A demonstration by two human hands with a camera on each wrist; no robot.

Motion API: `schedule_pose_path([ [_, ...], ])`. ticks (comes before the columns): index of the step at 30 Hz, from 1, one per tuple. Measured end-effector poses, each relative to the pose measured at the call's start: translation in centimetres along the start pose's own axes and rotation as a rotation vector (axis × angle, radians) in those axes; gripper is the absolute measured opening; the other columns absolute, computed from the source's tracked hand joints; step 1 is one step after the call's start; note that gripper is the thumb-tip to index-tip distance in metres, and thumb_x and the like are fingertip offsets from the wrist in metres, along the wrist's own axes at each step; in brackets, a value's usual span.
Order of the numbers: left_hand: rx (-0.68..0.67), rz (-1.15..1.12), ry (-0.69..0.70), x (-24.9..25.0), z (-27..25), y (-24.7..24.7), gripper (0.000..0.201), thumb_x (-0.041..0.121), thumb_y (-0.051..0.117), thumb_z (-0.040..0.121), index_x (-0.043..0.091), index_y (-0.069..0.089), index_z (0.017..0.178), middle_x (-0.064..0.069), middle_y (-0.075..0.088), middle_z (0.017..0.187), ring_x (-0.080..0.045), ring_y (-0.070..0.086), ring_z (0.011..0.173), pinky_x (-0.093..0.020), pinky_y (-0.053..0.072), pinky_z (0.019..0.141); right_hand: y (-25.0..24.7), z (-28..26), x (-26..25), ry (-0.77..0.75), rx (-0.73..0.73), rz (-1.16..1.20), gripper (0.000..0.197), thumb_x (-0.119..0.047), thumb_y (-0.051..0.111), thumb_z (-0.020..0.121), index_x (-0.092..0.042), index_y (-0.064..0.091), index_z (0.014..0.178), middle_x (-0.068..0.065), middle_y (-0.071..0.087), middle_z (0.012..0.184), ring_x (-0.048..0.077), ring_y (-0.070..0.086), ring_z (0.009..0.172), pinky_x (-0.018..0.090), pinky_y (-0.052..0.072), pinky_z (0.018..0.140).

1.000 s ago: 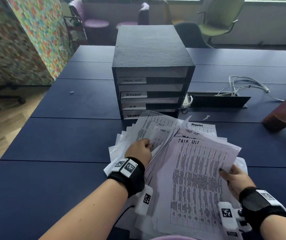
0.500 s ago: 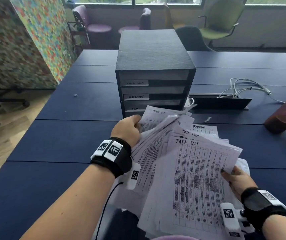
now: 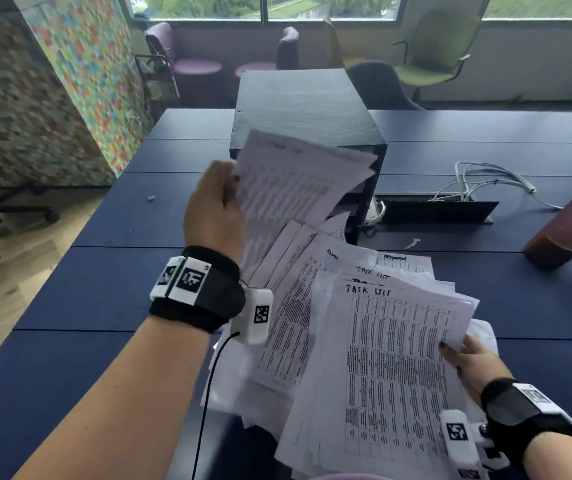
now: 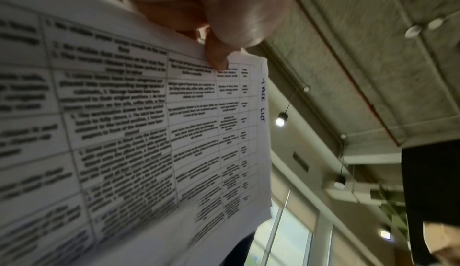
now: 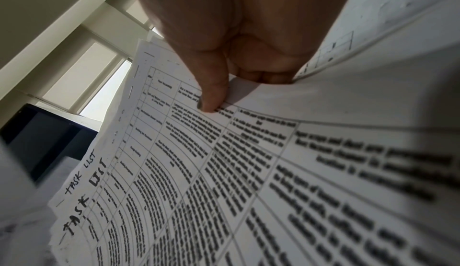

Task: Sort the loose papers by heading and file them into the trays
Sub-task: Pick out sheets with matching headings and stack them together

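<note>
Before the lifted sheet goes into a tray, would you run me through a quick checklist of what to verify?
1. Left hand grips the lifted sheet: ok.
2. Its heading reads TASK LIST in the left wrist view: ok.
3. Right hand holds the remaining stack: ok.
4. Tray labels on the file box legible: not ok, the sheet covers them.
5. Target tray has room: cannot tell.

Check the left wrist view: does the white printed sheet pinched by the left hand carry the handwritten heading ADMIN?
No: the white printed sheet pinched by the left hand shows the handwritten heading TASK LIST along its edge.
</note>
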State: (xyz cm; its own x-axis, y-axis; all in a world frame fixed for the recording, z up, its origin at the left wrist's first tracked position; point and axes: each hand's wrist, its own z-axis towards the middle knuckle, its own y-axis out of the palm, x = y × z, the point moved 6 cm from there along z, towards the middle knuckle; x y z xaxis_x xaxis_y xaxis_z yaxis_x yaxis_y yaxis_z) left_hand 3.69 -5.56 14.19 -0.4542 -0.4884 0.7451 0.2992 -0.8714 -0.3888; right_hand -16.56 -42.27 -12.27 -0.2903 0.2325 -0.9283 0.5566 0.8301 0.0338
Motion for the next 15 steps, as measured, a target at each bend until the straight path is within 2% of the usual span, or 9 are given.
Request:
schedule_pose_path([
  [2,0.067,-0.086,0.056,1.5,1.3,-1.7,0.022,0.001,0.036,0.085,0.018,0.050,0.086,0.013,0.045,0.070,-0.005,0.040,0.066,-0.023,0.029,0.062,0.1,-0.1,-0.1,0.002,0.005,0.003,0.107,-0.061,0.086,0.001,-0.016,0.062,0.095,-0.006,0.074,0.075,0.006,0.069,0.067,0.021,0.055,0.069],
  [4,0.146,-0.147,0.150,3.2,2.4,-3.6,0.023,-0.004,0.034,0.083,0.012,0.050,0.085,0.015,0.041,0.068,0.007,0.039,0.063,-0.016,0.033,0.062,0.2,-0.3,-0.3,-0.010,0.009,0.007,0.106,-0.062,0.086,0.003,-0.017,0.062,0.097,-0.006,0.074,0.075,0.005,0.069,0.067,0.020,0.055,0.068],
  [5,0.190,-0.178,0.192,3.9,2.9,-4.6,0.025,-0.005,0.033,0.083,0.014,0.049,0.082,0.015,0.040,0.070,0.007,0.039,0.064,-0.012,0.032,0.064,0.4,-0.4,-0.5,-0.021,0.007,0.005,0.107,-0.062,0.087,0.006,-0.017,0.061,0.100,-0.006,0.074,0.077,0.005,0.069,0.069,0.020,0.055,0.068],
  [8,0.311,-0.260,0.262,5.2,4.0,-6.9,0.034,-0.003,0.034,0.086,0.031,0.037,0.080,0.012,0.040,0.077,-0.005,0.039,0.071,-0.013,0.034,0.072,0.5,-0.9,-0.6,-0.038,0.001,-0.012,0.101,-0.054,0.091,0.018,-0.015,0.060,0.106,-0.006,0.074,0.082,0.006,0.069,0.072,0.019,0.056,0.067],
  [10,0.353,-0.235,0.233,5.0,4.5,-7.6,0.030,0.002,0.036,0.090,0.031,0.037,0.082,0.013,0.043,0.079,-0.005,0.041,0.073,-0.010,0.034,0.074,0.6,-1.2,-0.6,-0.024,0.010,-0.018,0.070,-0.028,0.089,0.049,-0.010,0.058,0.110,-0.007,0.074,0.081,0.004,0.069,0.068,0.017,0.056,0.064],
  [11,0.349,-0.222,0.203,4.6,4.5,-7.5,0.027,0.003,0.037,0.091,0.028,0.041,0.083,0.011,0.046,0.080,-0.006,0.043,0.075,-0.008,0.034,0.075,0.6,-1.3,-0.6,-0.014,0.025,-0.003,0.052,-0.013,0.079,0.063,-0.008,0.058,0.111,-0.006,0.074,0.082,0.003,0.068,0.065,0.016,0.055,0.063],
  [12,0.320,-0.220,0.171,4.1,4.5,-7.2,0.021,0.003,0.037,0.092,0.020,0.046,0.086,0.004,0.051,0.083,-0.008,0.046,0.077,-0.008,0.034,0.075,0.4,-1.3,-0.5,-0.017,0.045,0.003,0.043,-0.004,0.071,0.072,-0.007,0.058,0.112,-0.005,0.074,0.080,0.002,0.068,0.062,0.016,0.055,0.060],
  [14,0.245,-0.148,0.081,2.4,3.9,-6.3,0.016,0.003,0.037,0.093,0.006,0.052,0.095,-0.014,0.054,0.090,-0.013,0.047,0.079,-0.003,0.031,0.073,-0.1,-1.1,-0.3,-0.021,0.082,0.005,0.039,-0.007,0.074,0.074,-0.003,0.058,0.110,-0.004,0.073,0.069,0.001,0.066,0.056,0.015,0.054,0.056],
  [15,0.212,-0.081,0.024,1.1,3.4,-5.7,0.016,0.004,0.037,0.094,0.005,0.052,0.097,-0.015,0.053,0.090,-0.010,0.042,0.076,-0.001,0.030,0.068,-0.5,-1.1,-0.3,-0.015,0.101,0.012,0.037,-0.009,0.076,0.073,-0.004,0.059,0.106,-0.002,0.072,0.070,0.002,0.065,0.055,0.015,0.054,0.055],
])
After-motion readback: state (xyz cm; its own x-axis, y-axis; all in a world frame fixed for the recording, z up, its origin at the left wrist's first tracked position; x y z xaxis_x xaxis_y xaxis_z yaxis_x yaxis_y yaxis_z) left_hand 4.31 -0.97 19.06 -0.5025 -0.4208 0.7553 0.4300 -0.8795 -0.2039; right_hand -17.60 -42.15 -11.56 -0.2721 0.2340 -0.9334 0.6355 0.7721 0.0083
